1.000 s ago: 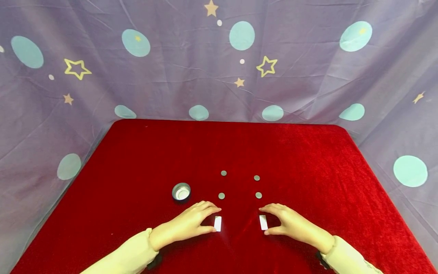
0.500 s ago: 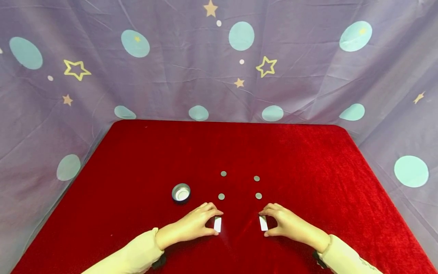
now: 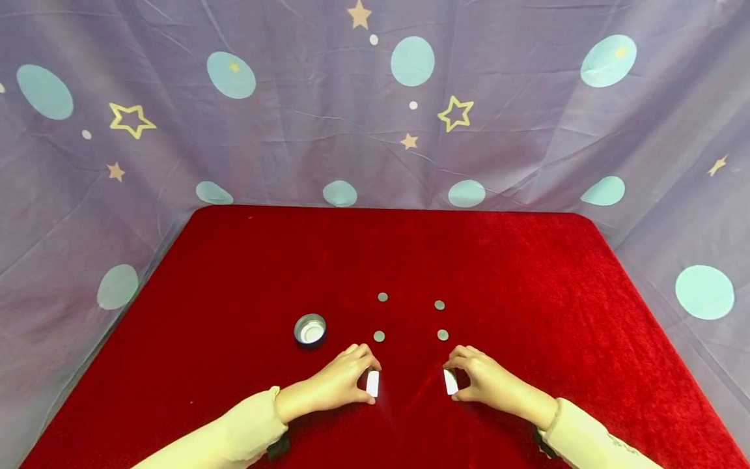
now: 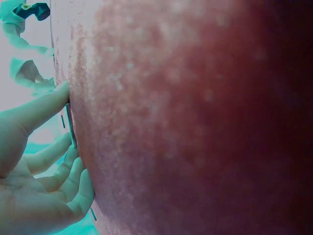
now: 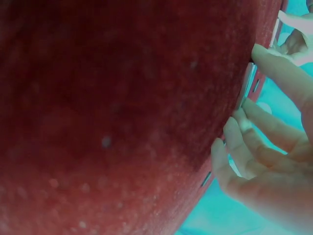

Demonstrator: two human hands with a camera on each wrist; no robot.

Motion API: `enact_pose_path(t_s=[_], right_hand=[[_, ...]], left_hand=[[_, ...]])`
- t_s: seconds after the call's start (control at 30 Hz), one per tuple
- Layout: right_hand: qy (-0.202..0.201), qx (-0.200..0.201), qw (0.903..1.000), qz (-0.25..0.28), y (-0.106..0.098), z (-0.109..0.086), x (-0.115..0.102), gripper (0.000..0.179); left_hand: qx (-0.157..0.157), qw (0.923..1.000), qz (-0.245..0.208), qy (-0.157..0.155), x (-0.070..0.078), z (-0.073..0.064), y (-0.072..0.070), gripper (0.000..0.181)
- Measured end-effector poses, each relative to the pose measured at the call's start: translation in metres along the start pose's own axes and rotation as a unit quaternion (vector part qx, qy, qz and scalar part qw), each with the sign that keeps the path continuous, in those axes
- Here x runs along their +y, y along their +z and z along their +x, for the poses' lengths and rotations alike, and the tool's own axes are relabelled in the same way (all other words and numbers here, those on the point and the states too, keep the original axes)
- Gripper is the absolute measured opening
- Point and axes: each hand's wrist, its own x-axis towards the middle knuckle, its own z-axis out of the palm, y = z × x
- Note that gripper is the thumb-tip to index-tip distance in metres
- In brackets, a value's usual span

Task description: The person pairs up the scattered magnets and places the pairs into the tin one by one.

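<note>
Two small flat white rectangular pieces lie on the red cloth. My left hand (image 3: pixel 344 376) pinches the left white piece (image 3: pixel 372 384), thumb at its near end and index finger at its far end. In mirrored fashion, my right hand (image 3: pixel 491 378) grips the right white piece (image 3: pixel 450 382) by its two ends. From the left wrist, a thin plate edge (image 4: pixel 71 125) spans thumb and index finger, low against the cloth. The right wrist view likewise has a thin plate (image 5: pixel 247 84) between the thumb and the index fingertip.
Beyond the hands lie several grey round discs, among them a near left disc (image 3: pixel 379 336) and a far right disc (image 3: pixel 439 305). A small round metal bowl (image 3: pixel 301 337) stands left of them. A patterned curtain (image 3: pixel 328 143) surrounds the red-covered table (image 3: pixel 498 260).
Both hands have closed in on the white pieces, thumbs and fingers drawing together at their ends. The left hand has shifted slightly right. The discs and bowl stay put.
</note>
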Motion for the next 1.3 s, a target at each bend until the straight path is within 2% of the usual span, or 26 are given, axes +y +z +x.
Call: enact_pose_path(t_s=[0.13,0.47,0.83,1.1,1.3], right_hand=[[-0.004,0.004,1.0,0.001,0.0,0.001,-0.002,0.029],[-0.012,0.015,0.9991,-0.038,0.002,0.002,-0.005,0.029],[-0.003,0.007,0.9997,-0.022,0.005,0.004,-0.005,0.027],[-0.019,0.008,0.9994,-0.028,0.007,0.009,-0.008,0.028],[-0.02,0.002,0.9995,-0.025,0.009,0.014,-0.013,0.027]], left_hand=[[0.006,1.0,-0.006,0.0,0.0,0.001,0.001,0.041],[0.01,0.9999,-0.008,0.005,0.003,0.004,0.002,0.036],[0.019,0.9996,-0.005,0.02,0.006,0.008,0.004,0.034],[0.007,0.9998,-0.018,0.009,0.01,0.013,0.006,0.034],[0.014,0.9996,-0.006,0.022,0.01,0.016,0.008,0.034]])
